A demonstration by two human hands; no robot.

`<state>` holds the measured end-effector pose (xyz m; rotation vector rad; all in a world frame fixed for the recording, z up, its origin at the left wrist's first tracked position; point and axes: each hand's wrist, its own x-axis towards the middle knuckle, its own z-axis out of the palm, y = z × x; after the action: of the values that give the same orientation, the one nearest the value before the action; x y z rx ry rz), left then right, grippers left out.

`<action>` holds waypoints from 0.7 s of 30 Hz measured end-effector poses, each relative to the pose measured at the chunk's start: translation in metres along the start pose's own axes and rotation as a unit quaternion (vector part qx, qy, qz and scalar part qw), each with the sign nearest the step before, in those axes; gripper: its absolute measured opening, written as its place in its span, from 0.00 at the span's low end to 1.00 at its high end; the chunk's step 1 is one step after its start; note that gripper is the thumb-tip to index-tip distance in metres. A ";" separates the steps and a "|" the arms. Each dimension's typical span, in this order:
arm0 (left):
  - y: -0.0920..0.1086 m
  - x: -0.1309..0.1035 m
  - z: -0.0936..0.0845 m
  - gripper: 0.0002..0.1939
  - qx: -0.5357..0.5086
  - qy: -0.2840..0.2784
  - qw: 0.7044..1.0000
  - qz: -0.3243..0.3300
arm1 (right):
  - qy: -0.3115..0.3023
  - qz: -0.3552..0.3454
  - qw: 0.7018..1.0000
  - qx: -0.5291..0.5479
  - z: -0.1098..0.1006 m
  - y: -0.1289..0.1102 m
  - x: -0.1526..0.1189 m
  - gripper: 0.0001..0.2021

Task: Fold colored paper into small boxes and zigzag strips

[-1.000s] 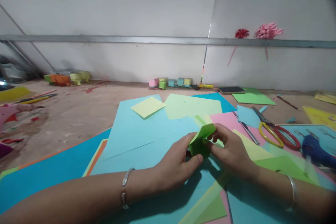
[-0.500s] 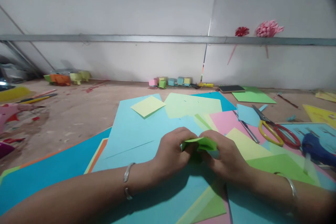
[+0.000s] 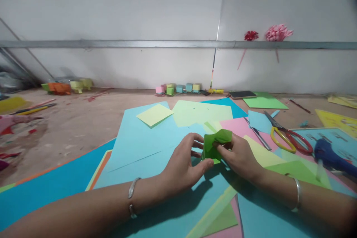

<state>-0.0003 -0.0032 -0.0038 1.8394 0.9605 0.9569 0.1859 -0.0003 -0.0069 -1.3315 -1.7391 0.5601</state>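
A small folded piece of green paper [image 3: 211,145] is held up over the light blue sheets [image 3: 145,137]. My right hand [image 3: 242,154] pinches it, thumb pressed on its near face and fingers behind. Just left of the paper is my left hand [image 3: 185,161], its fingers apart and curved around that side. The left thumb tip is close to the lower edge of the paper; whether it touches I cannot tell. A pale yellow-green square [image 3: 154,115] lies on the blue sheet further off.
To the right lie scissors [image 3: 291,137] with red and yellow handles, a slim metal tool [image 3: 259,135] and a dark blue tool [image 3: 333,156]. Small paper blocks [image 3: 180,88] line the white wall [image 3: 111,15]. Pencils [image 3: 35,109] are at the left.
Both hands held the green paper before. My left hand has let go and spread its fingers, while the right has turned the paper more upright. The view has shifted slightly.
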 end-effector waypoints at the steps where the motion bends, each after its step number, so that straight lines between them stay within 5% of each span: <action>1: 0.000 0.000 0.000 0.15 -0.005 -0.007 1.000 -0.006 | 0.000 0.012 1.000 0.007 0.000 0.001 0.001 0.05; 16: -0.008 0.006 -0.003 0.04 -0.009 -0.032 0.999 0.033 | -0.050 -0.019 0.998 0.042 0.001 0.007 0.000 0.04; 21: -0.010 0.009 -0.002 0.11 -0.015 -0.023 0.999 -0.021 | -0.065 -0.027 0.997 0.008 0.000 0.006 -0.001 0.06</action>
<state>-0.0010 0.0088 -0.0103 1.8024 0.9479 0.8954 0.1895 0.0011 -0.0119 -1.2560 -1.8668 0.6415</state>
